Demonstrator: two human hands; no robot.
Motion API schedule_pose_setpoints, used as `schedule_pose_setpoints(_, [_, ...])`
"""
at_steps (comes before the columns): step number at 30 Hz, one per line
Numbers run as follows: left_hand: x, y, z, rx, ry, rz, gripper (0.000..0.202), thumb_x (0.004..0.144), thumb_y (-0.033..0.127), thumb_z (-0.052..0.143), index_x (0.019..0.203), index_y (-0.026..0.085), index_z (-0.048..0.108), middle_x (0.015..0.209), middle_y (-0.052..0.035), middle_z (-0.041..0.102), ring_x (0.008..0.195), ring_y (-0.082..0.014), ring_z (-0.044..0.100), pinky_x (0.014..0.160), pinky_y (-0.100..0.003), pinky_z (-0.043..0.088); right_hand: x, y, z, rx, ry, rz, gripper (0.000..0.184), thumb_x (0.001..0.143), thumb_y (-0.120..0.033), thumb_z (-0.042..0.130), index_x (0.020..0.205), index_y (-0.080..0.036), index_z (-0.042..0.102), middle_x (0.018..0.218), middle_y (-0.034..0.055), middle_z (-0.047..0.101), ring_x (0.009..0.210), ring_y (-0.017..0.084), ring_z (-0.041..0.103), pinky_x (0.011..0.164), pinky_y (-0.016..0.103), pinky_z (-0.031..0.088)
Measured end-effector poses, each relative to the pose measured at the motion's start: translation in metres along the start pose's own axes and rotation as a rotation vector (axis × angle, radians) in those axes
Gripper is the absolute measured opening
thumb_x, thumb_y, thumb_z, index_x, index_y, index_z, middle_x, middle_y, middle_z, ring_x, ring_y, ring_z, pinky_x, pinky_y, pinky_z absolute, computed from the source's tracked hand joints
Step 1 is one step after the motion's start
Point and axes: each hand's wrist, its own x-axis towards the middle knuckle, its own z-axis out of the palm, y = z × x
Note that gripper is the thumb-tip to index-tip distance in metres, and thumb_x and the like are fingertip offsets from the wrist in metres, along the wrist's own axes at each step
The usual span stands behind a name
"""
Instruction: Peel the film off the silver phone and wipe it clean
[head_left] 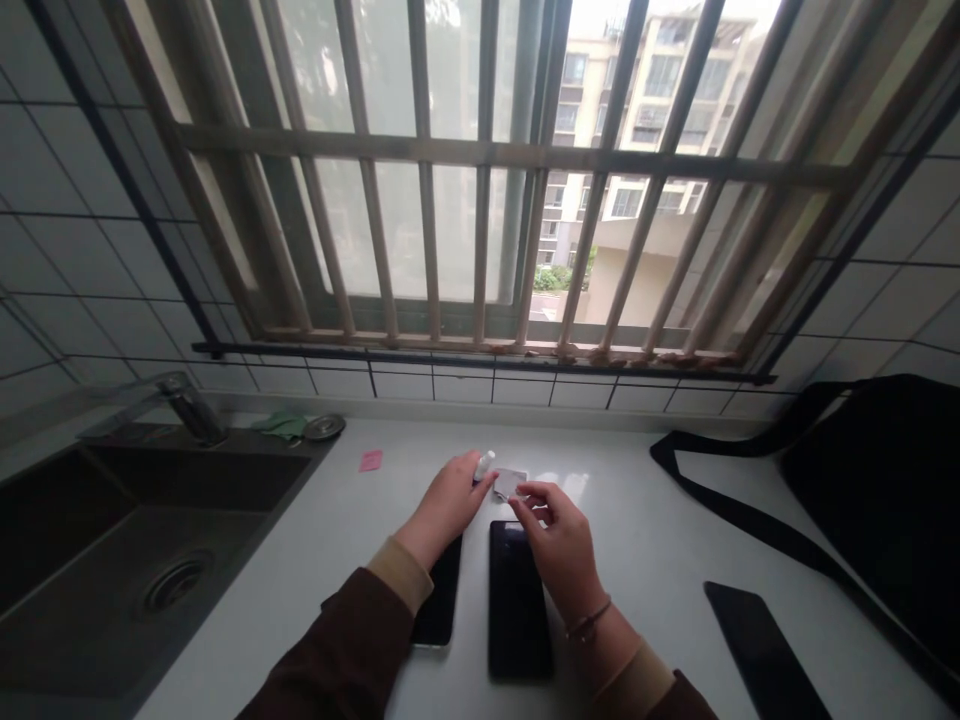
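Observation:
My left hand [448, 497] is closed around a small bottle with a white top [485, 464], most of its body hidden in the fingers. Thumb and forefinger of my right hand [551, 525] pinch at the near edge of a small, thin, pale grey sheet [510, 482]; whether it is cloth or foil, I cannot tell. Below the right hand a black smartphone [517, 610] lies face up on the white counter. Another dark phone [442, 600] lies partly under my left wrist and sleeve.
To the left is a steel sink [225, 530] with a faucet [193, 410], a green cloth [285, 425] and a round metal strainer [324, 428]. A pink note [370, 460] lies on the counter [600, 460]. A black bag [885, 500] and a dark flat slab [761, 640] are at right.

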Motion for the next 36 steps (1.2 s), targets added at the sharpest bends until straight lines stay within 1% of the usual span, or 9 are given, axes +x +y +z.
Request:
schedule_pose_setpoints(2, [-0.016,0.009,-0.007,0.009,-0.047,0.027,0.023,0.105,0.045,0.054,0.102,0.025,0.066,0.089,-0.0052,0.073,0.082,-0.0245,0.07,0.073,-0.03,0.046,-0.001,-0.002,0.0,0.102,0.047,0.033,0.026,0.097,-0.043,0.073,0.109,-0.019,0.072,0.106,0.0106,0.077,0.09,0.023,0.076,0.079,0.036,0.066])
schedule_pose_setpoints(3, [-0.024,0.013,-0.01,0.021,-0.054,0.032,0.024,0.105,0.046,0.053,0.101,0.025,0.065,0.088,-0.0054,0.073,0.081,-0.0248,0.07,0.07,-0.03,0.043,-0.002,-0.003,0.001,0.151,0.065,0.043,0.027,0.096,-0.042,0.074,0.11,-0.019,0.072,0.108,0.0113,0.077,0.093,0.023,0.077,0.081,0.037,0.066])
schedule_pose_setpoints(9, [-0.052,0.022,-0.01,0.296,-0.102,-0.005,0.032,0.108,0.047,0.048,0.097,0.025,0.066,0.089,-0.0089,0.077,0.083,-0.0276,0.075,0.067,-0.032,0.041,-0.007,-0.006,0.003,0.266,0.036,0.091,0.026,0.093,-0.041,0.079,0.106,-0.02,0.072,0.106,0.0104,0.078,0.095,0.025,0.078,0.085,0.037,0.067])
schedule_pose_setpoints(13, [-0.053,0.022,-0.008,0.348,-0.105,-0.024,0.03,0.105,0.047,0.052,0.098,0.023,0.07,0.09,-0.0107,0.079,0.083,-0.0303,0.076,0.066,-0.033,0.043,-0.01,-0.007,0.005,0.253,-0.058,0.108,0.026,0.091,-0.041,0.08,0.105,-0.021,0.074,0.096,0.0071,0.08,0.086,0.023,0.079,0.079,0.033,0.066])
schedule_pose_setpoints(18, [-0.053,0.024,-0.007,0.396,-0.131,-0.022,0.035,0.104,0.049,0.053,0.1,0.021,0.073,0.089,-0.0135,0.08,0.083,-0.0334,0.077,0.066,-0.034,0.047,-0.014,-0.011,0.007,0.22,-0.054,0.076,0.027,0.088,-0.04,0.084,0.105,-0.021,0.075,0.096,0.0065,0.081,0.086,0.023,0.079,0.078,0.033,0.066])
schedule_pose_setpoints(24, [-0.054,0.024,-0.01,0.391,-0.134,-0.015,0.04,0.103,0.054,0.051,0.1,0.021,0.075,0.089,-0.0133,0.08,0.084,-0.0344,0.077,0.066,-0.036,0.049,-0.02,-0.014,0.01,0.129,-0.027,-0.095,0.011,0.093,-0.032,0.08,0.094,-0.022,0.076,0.099,0.0076,0.079,0.093,0.024,0.077,0.085,0.036,0.063])
schedule_pose_setpoints(29, [-0.054,0.022,-0.011,0.351,-0.131,-0.004,0.043,0.104,0.056,0.05,0.098,0.02,0.074,0.088,-0.0132,0.08,0.081,-0.0341,0.077,0.064,-0.036,0.049,-0.021,-0.018,0.012,0.11,-0.004,-0.179,0.007,0.093,-0.026,0.079,0.091,-0.022,0.075,0.099,0.0075,0.078,0.093,0.023,0.076,0.087,0.037,0.062])
schedule_pose_setpoints(33, [-0.053,0.02,-0.009,0.314,-0.115,-0.006,0.042,0.103,0.054,0.052,0.095,0.019,0.073,0.086,-0.0145,0.079,0.08,-0.0343,0.077,0.063,-0.035,0.048,-0.021,-0.018,0.016,0.115,-0.027,-0.165,0.007,0.095,-0.027,0.077,0.091,-0.022,0.074,0.1,0.0074,0.077,0.094,0.023,0.076,0.087,0.037,0.063])
schedule_pose_setpoints(36, [-0.054,0.022,-0.006,0.271,-0.092,-0.01,0.035,0.105,0.047,0.052,0.097,0.019,0.072,0.086,-0.0137,0.078,0.079,-0.0332,0.077,0.064,-0.035,0.049,-0.021,-0.014,0.02,0.194,-0.039,-0.112,0.013,0.093,-0.03,0.08,0.1,-0.023,0.072,0.104,0.0073,0.076,0.093,0.022,0.077,0.084,0.036,0.066])
